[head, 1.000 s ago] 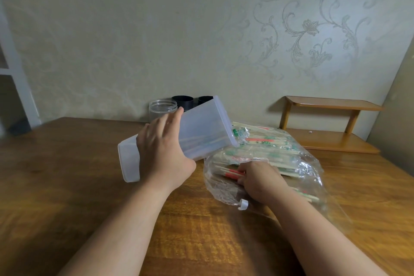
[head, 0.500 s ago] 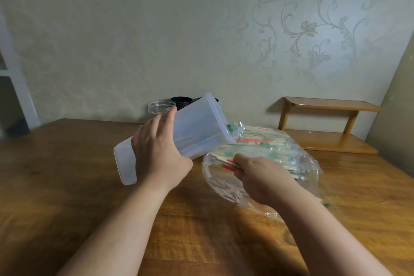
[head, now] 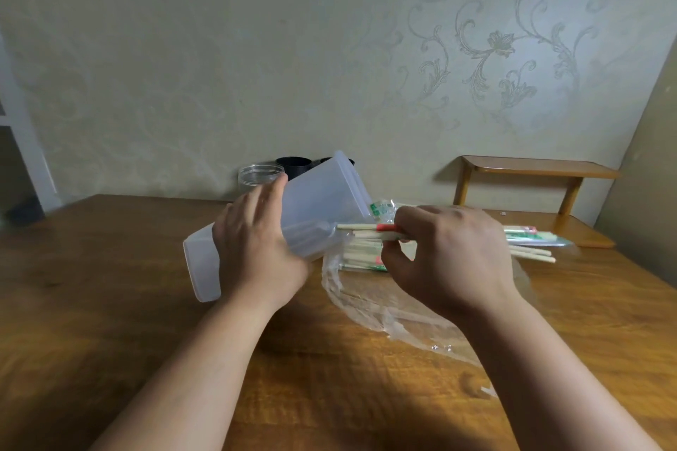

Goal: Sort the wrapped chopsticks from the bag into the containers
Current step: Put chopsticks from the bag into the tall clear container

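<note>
My left hand (head: pixel 256 249) grips a translucent white plastic container (head: pixel 322 201), tilted on its side with the open mouth facing right. My right hand (head: pixel 450 256) pinches a wrapped pair of chopsticks with a red band (head: pixel 362 228); its tip points at the container's mouth. Under my right hand lies a clear plastic bag (head: pixel 366 300) with several more wrapped chopsticks (head: pixel 362 260), some marked green, some red. Chopstick ends (head: pixel 531 253) stick out to the right of my hand.
A clear round jar (head: pixel 258 176) and two black cups (head: pixel 293 167) stand at the back of the wooden table (head: pixel 110 304) by the wall. A small wooden shelf (head: pixel 535 172) sits at the back right corner.
My right hand has pulled a red-banded wrapped pair out of the bag and lifted it up to the container's mouth. The left hand keeps the container tilted, lifted slightly.
</note>
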A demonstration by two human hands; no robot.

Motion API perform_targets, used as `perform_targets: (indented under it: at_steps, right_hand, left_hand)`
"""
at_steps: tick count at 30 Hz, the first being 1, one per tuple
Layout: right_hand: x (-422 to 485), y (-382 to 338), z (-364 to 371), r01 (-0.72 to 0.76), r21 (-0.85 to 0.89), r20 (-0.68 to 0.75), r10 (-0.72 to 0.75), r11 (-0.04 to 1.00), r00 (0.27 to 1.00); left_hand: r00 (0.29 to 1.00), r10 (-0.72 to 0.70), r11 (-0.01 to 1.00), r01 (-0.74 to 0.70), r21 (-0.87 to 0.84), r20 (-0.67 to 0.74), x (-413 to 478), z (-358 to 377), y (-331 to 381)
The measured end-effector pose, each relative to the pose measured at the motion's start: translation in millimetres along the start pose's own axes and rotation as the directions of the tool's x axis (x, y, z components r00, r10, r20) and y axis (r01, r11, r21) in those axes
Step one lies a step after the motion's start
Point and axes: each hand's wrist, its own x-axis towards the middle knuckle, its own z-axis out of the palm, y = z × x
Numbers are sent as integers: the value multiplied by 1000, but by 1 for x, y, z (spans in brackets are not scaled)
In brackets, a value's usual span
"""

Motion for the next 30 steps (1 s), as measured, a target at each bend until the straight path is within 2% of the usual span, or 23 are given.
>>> perform_targets:
  at_steps: [2, 5, 13, 16, 19, 23, 26, 30]
  right_hand:
    - [1, 0, -1, 14, 34, -95, -10, 999, 995]
    - [2, 3, -1, -49, 36, -238, 57, 998, 970]
    - [1, 9, 12, -81, 21, -237, 84, 996, 968]
    - [1, 11, 14, -118, 137, -265, 151, 984, 952]
    - [-2, 10, 19, -197, 334, -297, 301, 922, 906]
    - [-2, 5, 20, -150, 569, -343, 399, 809, 850]
    - [-2, 1, 20, -111, 641, -364, 428, 759, 827]
    - [-3, -8, 14, -49, 606, -454, 395, 794, 798]
  left_hand:
    - [1000, -6, 1000, 6, -6, -1, -1, 1, 0]
    - [1000, 1, 1000, -1, 11, 3, 0, 0, 1]
    - [999, 12, 1000, -13, 19, 30, 0, -2, 2]
    - [999, 13, 1000, -14, 16, 52, 0, -4, 3]
    - [995, 3, 1000, -5, 25, 97, 0, -7, 5]
    - [992, -9, 1000, 7, 23, 125, 0, -7, 6]
    - [994, -8, 1000, 6, 21, 108, 1, -6, 5]
    - [997, 6, 1000, -6, 8, 83, -1, -5, 4]
